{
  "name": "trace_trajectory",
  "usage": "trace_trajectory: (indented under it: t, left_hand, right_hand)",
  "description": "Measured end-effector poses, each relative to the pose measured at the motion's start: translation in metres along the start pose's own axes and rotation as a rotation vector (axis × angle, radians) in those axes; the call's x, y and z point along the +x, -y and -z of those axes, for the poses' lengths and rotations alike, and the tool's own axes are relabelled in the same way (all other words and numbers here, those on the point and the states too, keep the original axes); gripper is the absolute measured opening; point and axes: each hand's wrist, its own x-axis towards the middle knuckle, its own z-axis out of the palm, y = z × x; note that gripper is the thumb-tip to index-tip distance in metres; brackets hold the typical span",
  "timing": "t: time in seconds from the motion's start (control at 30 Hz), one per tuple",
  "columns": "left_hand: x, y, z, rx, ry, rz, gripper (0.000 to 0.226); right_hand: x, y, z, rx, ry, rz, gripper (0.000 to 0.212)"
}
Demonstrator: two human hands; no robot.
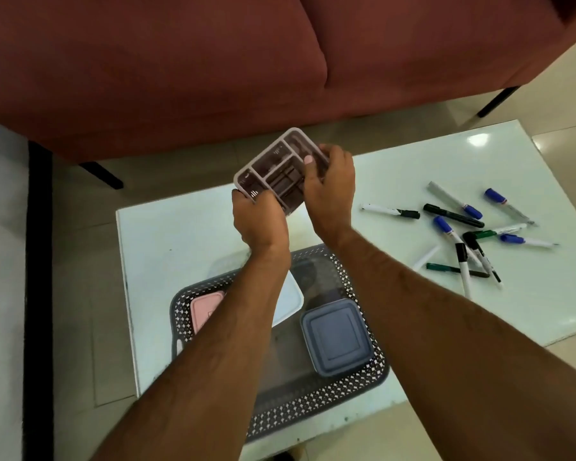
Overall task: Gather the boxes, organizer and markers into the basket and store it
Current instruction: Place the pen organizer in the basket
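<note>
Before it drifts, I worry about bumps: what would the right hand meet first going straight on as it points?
Already gripping the pink divided plastic organizer, the right hand would likely next meet the maroon sofa; depth unclear.

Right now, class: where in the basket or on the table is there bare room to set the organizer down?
Bare floor of the basket shows between the blue box and its far rim. The table lies bare left of the hands. It is crowded on the right, where the markers lie scattered. Both hands hold the organizer aloft.
</note>
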Motion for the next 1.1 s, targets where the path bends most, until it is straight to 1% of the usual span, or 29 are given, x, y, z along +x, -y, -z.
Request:
trace_trajectory:
  t: [0.07,0.17,0.23,0.3,0.37,0.43,0.53,0.67,0.73,0.8,0.93,1.03,1.1]
  left_hand:
    - [-0.007,0.003,0.016,-0.010,-0.013,-0.082,0.035]
    - [-0.015,0.014,0.041,-0.029,-0.046,-0.188,0.042]
    - [-0.021,0.025,0.057,-0.043,-0.066,-0.232,0.046]
    - [-0.028,0.036,0.075,-0.035,-0.071,-0.248,0.045]
    - [-0.036,0.046,0.094,0.004,-0.070,-0.254,0.042]
    - [-0.049,0.058,0.114,0.022,-0.065,-0.267,0.045]
    - [-0.069,0.077,0.142,-0.003,-0.050,-0.262,0.047]
    - [-0.095,0.097,0.171,-0.046,-0.052,-0.270,0.041]
    - [-0.109,0.106,0.183,-0.021,-0.080,-0.279,0.035]
    - [-0.126,0.119,0.192,0.003,-0.102,-0.277,0.034]
    - [-0.145,0.143,0.201,0.006,-0.075,-0.223,0.037]
    - [-0.144,0.157,0.202,0.024,-0.075,-0.240,0.038]
    - [-0.138,0.169,0.201,0.018,-0.059,-0.221,0.039]
  right_hand:
    - [-0.021,0.007,0.002,0.064,-0.045,-0.026,0.021]
    - [-0.053,0.012,0.005,0.111,-0.042,-0.069,0.027]
    - [-0.080,0.015,0.008,0.130,-0.020,-0.067,0.026]
    - [-0.108,0.018,0.013,0.168,-0.015,-0.074,0.022]
    - [-0.133,0.020,0.019,0.184,-0.032,-0.087,0.021]
    - [-0.159,0.023,0.024,0.168,-0.055,-0.086,0.022]
    - [-0.197,0.026,0.030,0.186,-0.063,-0.107,0.020]
    - [-0.245,0.020,0.037,0.209,-0.075,-0.103,0.016]
    - [-0.267,0.013,0.039,0.200,-0.098,-0.100,0.015]
    - [-0.285,0.005,0.043,0.186,-0.103,-0.110,0.017]
    - [-0.309,-0.013,0.052,0.136,-0.061,-0.130,0.013]
    - [-0.315,-0.021,0.057,0.124,0.012,-0.185,0.014]
    - [-0.314,-0.026,0.059,0.108,0.063,-0.207,0.013]
